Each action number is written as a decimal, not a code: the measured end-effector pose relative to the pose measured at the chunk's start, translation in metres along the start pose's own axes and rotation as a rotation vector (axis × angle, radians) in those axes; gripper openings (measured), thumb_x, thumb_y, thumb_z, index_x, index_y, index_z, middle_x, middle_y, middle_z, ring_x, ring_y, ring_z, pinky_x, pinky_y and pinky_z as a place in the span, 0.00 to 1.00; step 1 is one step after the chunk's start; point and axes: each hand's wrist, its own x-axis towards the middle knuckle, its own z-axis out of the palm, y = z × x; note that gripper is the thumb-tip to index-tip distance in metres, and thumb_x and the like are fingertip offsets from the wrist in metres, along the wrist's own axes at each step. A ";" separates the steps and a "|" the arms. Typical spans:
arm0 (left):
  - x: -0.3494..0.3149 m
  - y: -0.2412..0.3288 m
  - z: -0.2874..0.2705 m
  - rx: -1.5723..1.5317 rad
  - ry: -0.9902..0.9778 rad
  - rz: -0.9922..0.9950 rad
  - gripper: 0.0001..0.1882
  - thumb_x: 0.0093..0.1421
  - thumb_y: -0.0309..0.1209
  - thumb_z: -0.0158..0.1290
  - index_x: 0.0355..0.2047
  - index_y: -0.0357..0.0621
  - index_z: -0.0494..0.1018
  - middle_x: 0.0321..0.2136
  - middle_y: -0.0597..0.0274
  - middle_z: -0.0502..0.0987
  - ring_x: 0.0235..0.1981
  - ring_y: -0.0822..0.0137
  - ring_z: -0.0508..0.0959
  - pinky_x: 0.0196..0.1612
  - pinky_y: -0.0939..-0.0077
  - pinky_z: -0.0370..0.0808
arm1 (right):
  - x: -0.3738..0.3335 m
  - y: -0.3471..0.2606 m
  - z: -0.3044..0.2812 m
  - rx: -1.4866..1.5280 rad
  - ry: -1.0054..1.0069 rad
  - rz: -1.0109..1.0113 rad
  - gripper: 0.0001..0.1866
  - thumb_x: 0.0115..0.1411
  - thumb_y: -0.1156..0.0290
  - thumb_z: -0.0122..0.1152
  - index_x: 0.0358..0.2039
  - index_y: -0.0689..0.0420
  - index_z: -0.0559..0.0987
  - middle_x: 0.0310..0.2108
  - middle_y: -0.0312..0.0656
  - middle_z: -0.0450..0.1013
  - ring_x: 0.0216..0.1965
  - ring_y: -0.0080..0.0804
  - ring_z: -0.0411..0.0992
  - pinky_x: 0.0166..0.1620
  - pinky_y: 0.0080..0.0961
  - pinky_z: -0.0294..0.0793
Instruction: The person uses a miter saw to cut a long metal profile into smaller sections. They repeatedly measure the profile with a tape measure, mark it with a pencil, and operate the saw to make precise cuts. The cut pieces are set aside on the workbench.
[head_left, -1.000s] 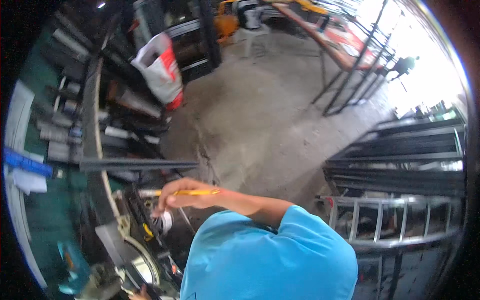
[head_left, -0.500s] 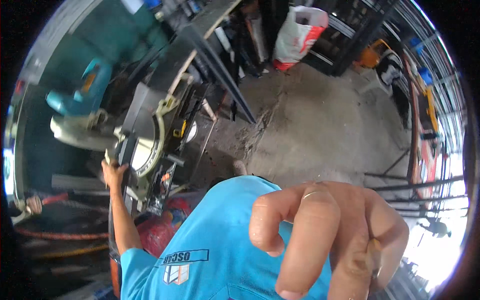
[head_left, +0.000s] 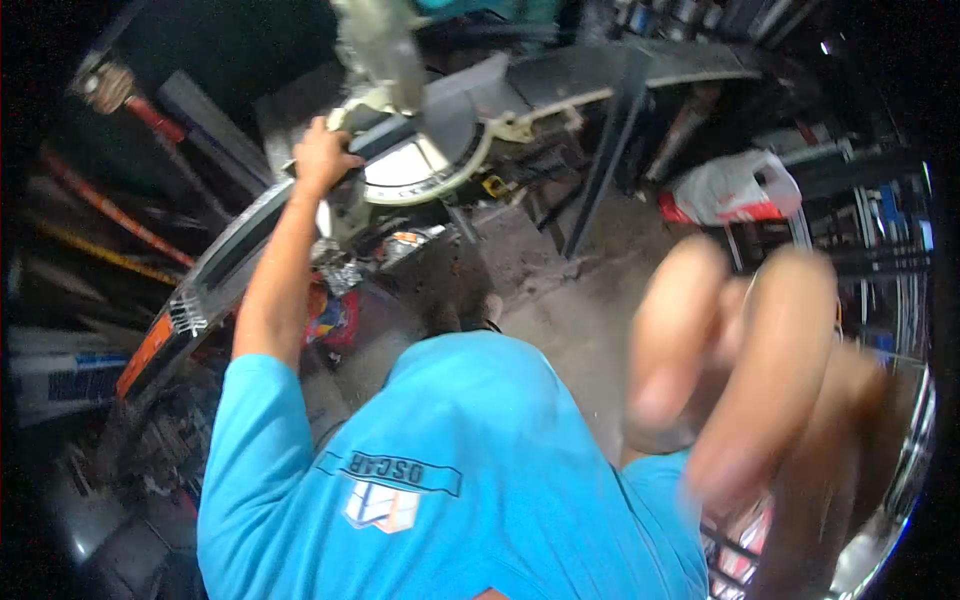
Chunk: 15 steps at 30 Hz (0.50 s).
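Observation:
Out at the upper left, my left hand (head_left: 325, 160) grips a dark bar (head_left: 385, 138) on the bed of a mitre saw (head_left: 468, 150). Its thumb points toward the saw's pale table insert (head_left: 405, 165). The saw head (head_left: 380, 50) stands raised above, blurred, partly cut off by the upper edge. Very close to the camera on the right is my right hand (head_left: 760, 370), with bent fingers smeared by motion. A thin ring shows on one finger. Whether this hand holds anything is hidden.
A white and red bag (head_left: 735, 190) lies at the far right, near dark metal racks. An upright dark post (head_left: 608, 150) stands beside the saw bench. Orange and yellow hoses (head_left: 110, 205) run at the left. Below the saw is a red bundle (head_left: 335, 315).
The view has swung, so the saw now sits nearer the top middle and the bag farther right. My left hand stays at the bar. My right hand appears farther right, more blurred.

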 end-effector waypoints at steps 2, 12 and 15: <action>-0.013 -0.025 0.015 -0.019 0.047 -0.049 0.24 0.39 0.45 0.74 0.40 0.60 0.86 0.48 0.57 0.72 0.52 0.51 0.76 0.51 0.49 0.75 | 0.055 0.015 0.013 -0.059 -0.107 -0.020 0.14 0.71 0.60 0.52 0.39 0.60 0.76 0.30 0.48 0.79 0.25 0.31 0.74 0.31 0.32 0.73; -0.019 -0.010 0.000 -0.080 -0.009 -0.099 0.23 0.42 0.43 0.73 0.41 0.60 0.86 0.53 0.60 0.70 0.55 0.53 0.73 0.54 0.47 0.70 | 0.310 0.087 0.114 -0.483 -0.540 0.344 0.14 0.63 0.62 0.63 0.37 0.61 0.83 0.28 0.39 0.75 0.28 0.26 0.71 0.34 0.25 0.72; -0.014 -0.003 0.000 -0.101 -0.013 -0.063 0.23 0.41 0.43 0.73 0.40 0.59 0.86 0.53 0.60 0.70 0.55 0.53 0.73 0.54 0.47 0.70 | 0.331 0.150 0.132 -0.866 -0.351 0.161 0.12 0.61 0.65 0.65 0.31 0.62 0.83 0.25 0.38 0.75 0.25 0.27 0.70 0.30 0.28 0.70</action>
